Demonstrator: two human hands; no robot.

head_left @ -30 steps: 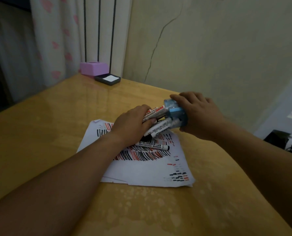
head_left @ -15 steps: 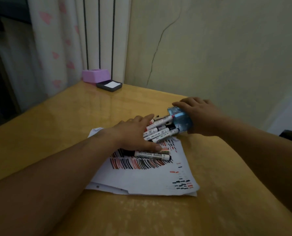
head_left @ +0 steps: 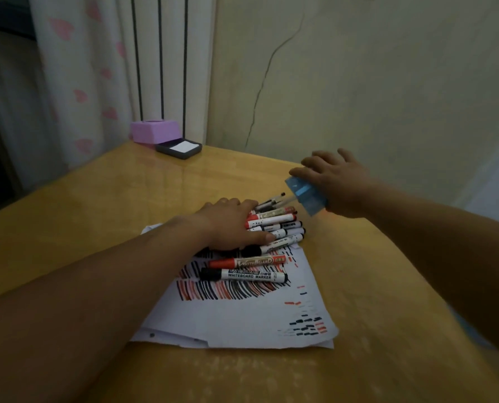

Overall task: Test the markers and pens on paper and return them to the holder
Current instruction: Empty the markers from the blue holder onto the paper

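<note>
The left hand lies palm down on a heap of markers, its fingers stretched out flat across their capped ends and grasping nothing. The markers lie side by side, red and black caps mixed, at the far edge of the paper. A few thin pens lie just behind the heap, pointing toward the holder.

The right hand grips the blue holder, which is tipped on its side with its open mouth facing the heap. The index finger rests along the holder's top edge and the other fingers are spread behind it; the thumb is hidden. Whether the holder touches the table cannot be told. It sits just beside the heap, off the paper, to the right.

Two markers lie apart from the rest, nearer the person, on the paper: a red marker and, just beside it, a black marker labelled "WHITEBOARD MARKER". Both lie on a fan of red and black test strokes. More short strokes mark the paper's near right corner.

The paper, several sheets stacked, rests on a yellow wooden table. At the table's far corner stand a pink box and, touching it, a dark tray with a white inside. Behind them hangs a curtain with pink shapes, beside a cracked wall.
</note>
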